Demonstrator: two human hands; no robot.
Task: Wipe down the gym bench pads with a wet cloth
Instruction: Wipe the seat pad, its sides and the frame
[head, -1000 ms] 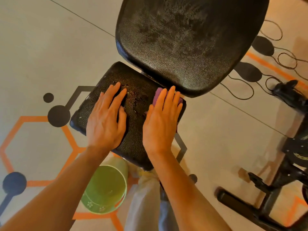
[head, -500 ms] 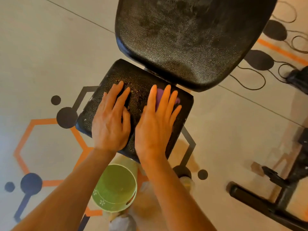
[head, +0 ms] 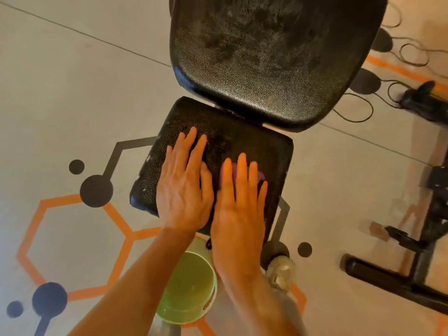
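Plainly, the main risk at this moment was that the small purple wet cloth, pinned only by flat fingers, could bunch up or slip out from under the right hand and slide off the right edge of the black pebbled-vinyl square seat pad, since nothing was curled around it to keep hold. A second risk, in my judgement, was the round green plastic bucket standing on the floor just below the near edge of the seat pad, between the forearms; a careless step or a dropped elbow could tip it. The large black textured backrest pad, beyond the far edge of the seat, showed pale dusty smears and looked not yet wiped, so streaks might be left if the cloth dried out first. The right hand lay palm down on the right half of the seat pad with its fingers straight and slightly spread, pressing the cloth, of which only a purple sliver showed past the fingertips. The left hand rested flat on the left half, fingers straight and close together, gripping nothing, apparently bracing the seat. Both forearms reached in from the near side, the hands just beside each other.
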